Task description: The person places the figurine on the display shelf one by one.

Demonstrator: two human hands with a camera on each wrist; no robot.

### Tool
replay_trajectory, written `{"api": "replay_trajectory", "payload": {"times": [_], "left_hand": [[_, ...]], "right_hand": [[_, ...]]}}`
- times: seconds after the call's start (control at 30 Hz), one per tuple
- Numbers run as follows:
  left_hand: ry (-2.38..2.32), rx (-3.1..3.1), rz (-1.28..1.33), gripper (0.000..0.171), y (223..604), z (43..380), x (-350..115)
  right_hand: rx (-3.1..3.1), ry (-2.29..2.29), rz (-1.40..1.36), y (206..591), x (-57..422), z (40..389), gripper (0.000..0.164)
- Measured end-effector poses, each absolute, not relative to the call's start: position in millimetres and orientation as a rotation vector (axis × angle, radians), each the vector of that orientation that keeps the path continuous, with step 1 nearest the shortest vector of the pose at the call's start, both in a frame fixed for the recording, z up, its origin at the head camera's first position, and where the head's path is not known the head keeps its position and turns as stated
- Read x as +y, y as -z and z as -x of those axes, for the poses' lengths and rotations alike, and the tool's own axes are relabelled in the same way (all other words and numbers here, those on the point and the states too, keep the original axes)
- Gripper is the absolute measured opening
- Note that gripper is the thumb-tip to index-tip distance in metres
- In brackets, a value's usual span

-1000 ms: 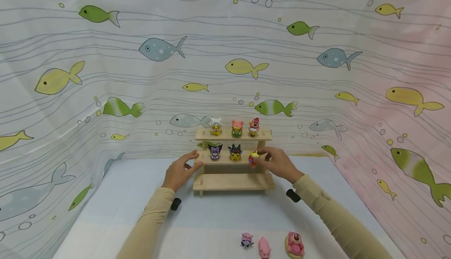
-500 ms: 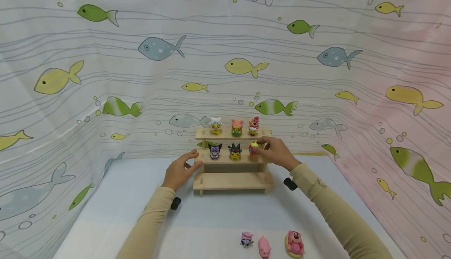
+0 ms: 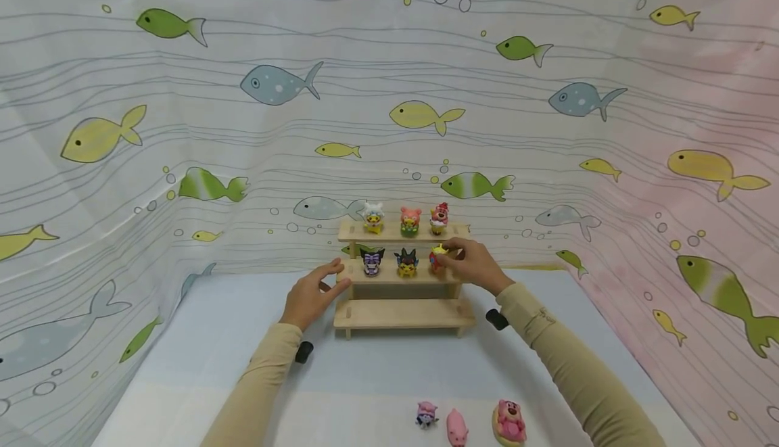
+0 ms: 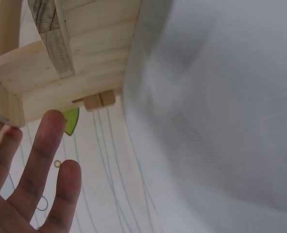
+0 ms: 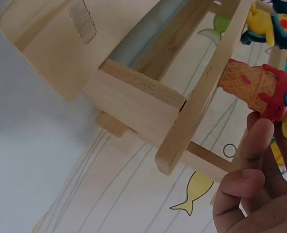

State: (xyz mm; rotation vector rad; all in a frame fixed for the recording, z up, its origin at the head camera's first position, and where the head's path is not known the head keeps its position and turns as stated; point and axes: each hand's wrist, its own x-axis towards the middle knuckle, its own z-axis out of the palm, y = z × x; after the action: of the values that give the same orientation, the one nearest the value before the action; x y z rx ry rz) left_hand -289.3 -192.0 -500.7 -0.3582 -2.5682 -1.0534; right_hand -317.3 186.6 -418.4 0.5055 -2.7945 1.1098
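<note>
At the right end of the middle tier of a wooden three-tier display stand [image 3: 402, 313], my right hand [image 3: 477, 266] pinches a small figurine [image 3: 435, 258] in red and yellow. The right wrist view shows the figurine's waffle-cone base [image 5: 250, 85] right at the shelf, its upper part partly behind fingers. My left hand [image 3: 310, 295] is at the stand's left side, fingertips touching the middle shelf's end, fingers extended in the left wrist view. On the same tier stand a purple-and-black figurine [image 3: 371, 262] and a dark-eared yellow one [image 3: 406, 263].
The top tier bears a white-hooded figurine [image 3: 373, 219], a pink-hooded one [image 3: 410, 222] and a red-and-pink one [image 3: 439, 219]. Near the front lie a small purple figurine [image 3: 427, 414], a pink pig [image 3: 456, 428] and a pink bear [image 3: 510, 422]. Fish-print cloth [image 3: 365, 48] hangs behind.
My right hand has moved up and slightly left with the cone figurine, bringing it from the shelf's front edge farther back over the middle tier. My left hand has stayed in place.
</note>
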Motion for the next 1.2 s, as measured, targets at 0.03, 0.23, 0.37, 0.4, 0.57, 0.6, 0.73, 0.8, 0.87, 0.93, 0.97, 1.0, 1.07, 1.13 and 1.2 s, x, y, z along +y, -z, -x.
{"api": "replay_trajectory", "payload": {"times": [0.03,0.23,0.37,0.4,0.57,0.6,0.73,0.8,0.87,0.93,0.97,1.0,1.07,1.13,1.2], "left_hand": [[1.057,-2.562,0.362,0.051,500.0,289.1,-192.1],[1.065,-2.561,0.372,0.051,499.5,288.6,-192.6],[1.053,-2.566,0.369,0.052,501.3,288.9,-193.4],[1.046,-2.562,0.373,0.052,501.6,288.9,-193.7],[0.972,-2.544,0.418,0.053,503.6,287.3,-195.3],[0.955,-2.541,0.427,0.054,503.7,286.3,-195.7],[0.911,-2.554,0.422,0.055,504.1,280.7,-197.3],[0.895,-2.569,0.408,0.056,504.5,277.1,-198.4],[0.88,-2.585,0.389,0.056,504.9,272.7,-200.0],[0.861,-2.591,0.366,0.055,504.8,267.3,-202.0],[0.856,-2.587,0.356,0.054,504.6,264.4,-202.7],[0.852,-2.581,0.344,0.052,504.3,261.7,-203.4],[0.835,-2.567,0.331,0.046,503.8,256.3,-203.7],[0.811,-2.565,0.326,0.041,504.8,252.0,-203.2],[0.793,-2.582,0.337,0.04,506.9,248.3,-202.2]], "right_hand": [[-2.789,-1.121,-0.504,418.2,186.7,316.8,0.04],[-2.769,-1.172,-0.499,421.9,187.7,315.8,0.042],[-2.757,-1.22,-0.499,422.5,187.4,313.5,0.045],[-2.753,-1.232,-0.497,422.8,187.5,313.3,0.046],[-2.761,-1.284,-0.486,424.2,187.2,311.5,0.047],[-2.764,-1.289,-0.485,424.5,187.0,311.4,0.047],[-2.754,-1.287,-0.491,424.9,187.6,310.4,0.051],[-2.745,-1.278,-0.49,425.0,189.0,309.6,0.052],[-2.74,-1.281,-0.476,424.9,191.3,307.7,0.051],[-2.744,-1.267,-0.474,425.0,194.8,305.0,0.05],[-2.745,-1.261,-0.479,424.5,196.9,302.9,0.049],[-2.746,-1.258,-0.472,424.5,199.2,300.9,0.049],[-2.75,-1.24,-0.462,424.9,204.8,296.4,0.05],[-2.76,-1.222,-0.439,425.7,210.3,291.2,0.052],[-2.768,-1.216,-0.414,427.7,215.2,285.9,0.052]]}}
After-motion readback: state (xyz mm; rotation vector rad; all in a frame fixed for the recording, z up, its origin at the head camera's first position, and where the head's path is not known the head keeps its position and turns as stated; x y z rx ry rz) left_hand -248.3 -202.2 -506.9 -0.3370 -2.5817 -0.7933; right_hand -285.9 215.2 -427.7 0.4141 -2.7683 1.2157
